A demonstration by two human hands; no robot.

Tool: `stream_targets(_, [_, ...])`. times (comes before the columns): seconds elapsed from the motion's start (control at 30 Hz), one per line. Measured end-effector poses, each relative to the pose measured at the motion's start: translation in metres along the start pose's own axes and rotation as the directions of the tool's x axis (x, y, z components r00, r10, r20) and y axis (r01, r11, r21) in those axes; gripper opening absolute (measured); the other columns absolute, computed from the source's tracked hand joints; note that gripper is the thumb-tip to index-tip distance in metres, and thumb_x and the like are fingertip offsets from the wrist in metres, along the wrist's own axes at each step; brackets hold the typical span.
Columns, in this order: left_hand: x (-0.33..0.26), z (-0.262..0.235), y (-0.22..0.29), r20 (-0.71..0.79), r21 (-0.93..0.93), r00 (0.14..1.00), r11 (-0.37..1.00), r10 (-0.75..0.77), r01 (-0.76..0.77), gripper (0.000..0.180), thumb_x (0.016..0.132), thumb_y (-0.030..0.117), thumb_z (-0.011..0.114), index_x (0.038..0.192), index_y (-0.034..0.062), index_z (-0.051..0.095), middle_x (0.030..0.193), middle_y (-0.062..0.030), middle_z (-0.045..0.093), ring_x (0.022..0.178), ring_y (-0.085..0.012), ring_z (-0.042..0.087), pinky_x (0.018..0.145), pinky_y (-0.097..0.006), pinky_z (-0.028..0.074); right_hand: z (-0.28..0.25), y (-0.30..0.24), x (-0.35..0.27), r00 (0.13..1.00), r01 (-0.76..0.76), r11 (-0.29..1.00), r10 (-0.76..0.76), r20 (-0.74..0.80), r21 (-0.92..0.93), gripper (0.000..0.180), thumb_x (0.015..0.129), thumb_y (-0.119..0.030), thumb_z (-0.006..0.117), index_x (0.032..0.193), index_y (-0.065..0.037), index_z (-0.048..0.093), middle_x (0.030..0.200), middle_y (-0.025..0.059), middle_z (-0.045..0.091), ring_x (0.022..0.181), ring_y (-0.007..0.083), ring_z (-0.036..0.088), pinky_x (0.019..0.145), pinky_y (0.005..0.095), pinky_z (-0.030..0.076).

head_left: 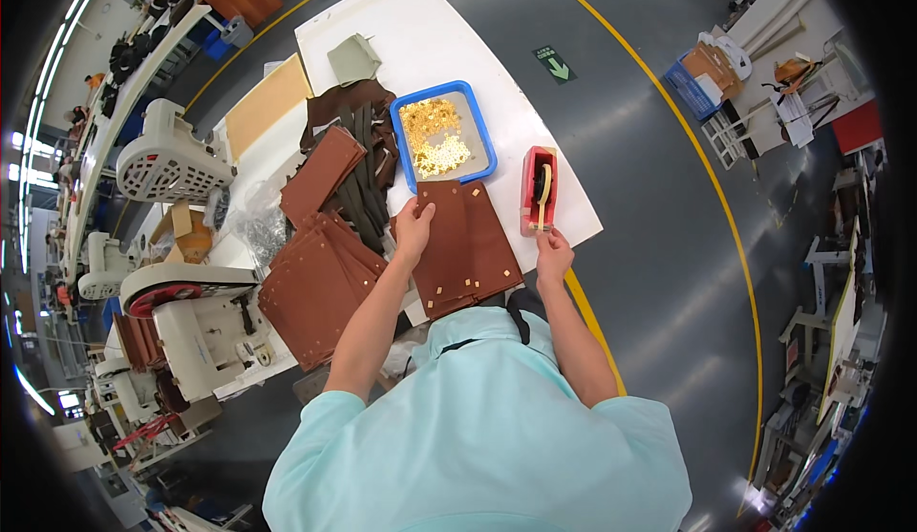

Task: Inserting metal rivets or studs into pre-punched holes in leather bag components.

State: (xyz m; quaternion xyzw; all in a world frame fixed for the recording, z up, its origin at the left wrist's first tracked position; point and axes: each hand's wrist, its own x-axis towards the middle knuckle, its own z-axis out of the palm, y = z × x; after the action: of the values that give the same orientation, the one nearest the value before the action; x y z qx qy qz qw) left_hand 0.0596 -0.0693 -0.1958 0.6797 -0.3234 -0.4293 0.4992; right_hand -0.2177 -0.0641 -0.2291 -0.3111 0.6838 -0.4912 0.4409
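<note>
A brown leather-like panel lies at the table's near edge, with several small tan tape pieces near its edges. My left hand grips its left edge near the far corner, the thumb on top. My right hand is closed, fingertips pinched on the tape end at the near end of a red tape dispenser. A roll of pale tape sits inside the dispenser. Just beyond the panel, a blue-rimmed tray holds many small gold-coloured pieces, too small to make out.
Stacked brown panels lie to the left, another brown piece beyond them. Dark strips of material are heaped beside the tray. A white sewing machine stands at the left. A grey-green piece rests on the white table.
</note>
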Motion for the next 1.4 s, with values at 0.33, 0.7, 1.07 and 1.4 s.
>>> stream_targets(0.33, [-0.074,0.003,0.134,-0.033,-0.061,0.990,0.989,0.135,-0.136,0.031,0.100,0.026,0.057,0.099,-0.0028,0.068,0.079,0.0014,0.063,0.074,-0.0035,0.050,0.066,-0.022,0.043,0.001,-0.084,-0.041,0.958,-0.080,0.995,0.062,0.280,0.055,0.020,0.091,-0.016,0.069,0.099,0.003,0.068,0.085,0.0056,0.069,0.071,0.0109,0.066,0.063,0.0228,0.052])
stream_targets(0.7, [-0.114,0.013,0.167,0.106,-0.257,0.983,0.959,0.151,-0.120,0.028,0.101,0.025,0.058,0.104,-0.0016,0.067,0.088,0.0030,0.063,0.076,-0.0028,0.051,0.067,-0.021,0.043,0.045,-0.201,-0.105,0.700,-0.106,0.980,-0.046,0.713,0.167,0.015,0.094,-0.015,0.067,0.098,0.000,0.065,0.084,0.0056,0.069,0.070,0.0103,0.067,0.059,0.0211,0.053])
stream_targets(1.07, [-0.127,0.009,0.184,0.150,-0.203,0.977,0.972,0.152,-0.120,0.029,0.101,0.022,0.057,0.100,-0.0037,0.069,0.085,-0.0003,0.066,0.078,-0.0053,0.058,0.070,-0.022,0.051,0.046,-0.195,-0.103,0.680,-0.077,0.967,-0.126,0.723,0.241,0.016,0.092,-0.011,0.068,0.094,0.004,0.067,0.085,0.0079,0.071,0.078,0.0111,0.067,0.071,0.0240,0.055])
stream_targets(1.4, [-0.131,0.009,0.182,0.153,-0.103,0.963,0.972,0.224,-0.210,0.030,0.100,0.022,0.057,0.099,-0.0057,0.069,0.087,-0.0034,0.069,0.078,-0.0072,0.061,0.070,-0.024,0.053,0.045,-0.204,-0.104,0.689,-0.138,0.963,-0.074,0.721,0.230,0.017,0.090,-0.010,0.071,0.092,0.007,0.068,0.086,0.0106,0.072,0.073,0.0121,0.068,0.068,0.0238,0.056])
